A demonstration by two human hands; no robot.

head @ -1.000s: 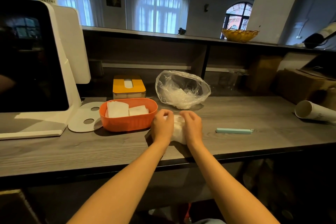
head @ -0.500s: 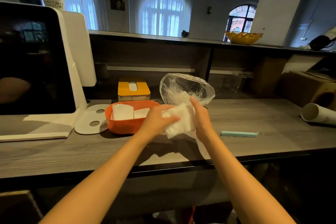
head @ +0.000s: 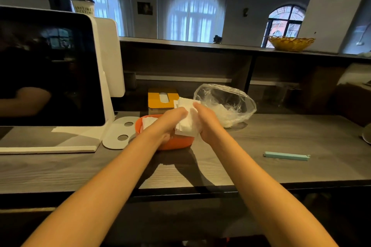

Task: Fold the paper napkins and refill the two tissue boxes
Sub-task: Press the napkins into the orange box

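Two bare forearms reach out over the grey tabletop [head: 281, 166], and between them the left hand [head: 170, 120] and right hand [head: 208, 124] hold one stack of white napkins [head: 187, 120] just above the orange box. The left fingers curl round the stack's left side; the right fingers wrap its right edge, thumb on top. How many napkins the stack has cannot be told.

One open orange box [head: 174, 143] sits under the hands, with at least one folded white napkin [head: 148, 121] showing in its left end. Its white lid [head: 120, 133], with two holes, lies just left of it. One pale blue clip [head: 287, 156] lies well to the right.

Farther back stand one box with a yellow slotted lid [head: 163, 99] and one clear plastic bag [head: 226, 104] holding white paper. A screen [head: 50, 70] stands on the left. On the shelf behind sits one yellow basket [head: 291, 43].
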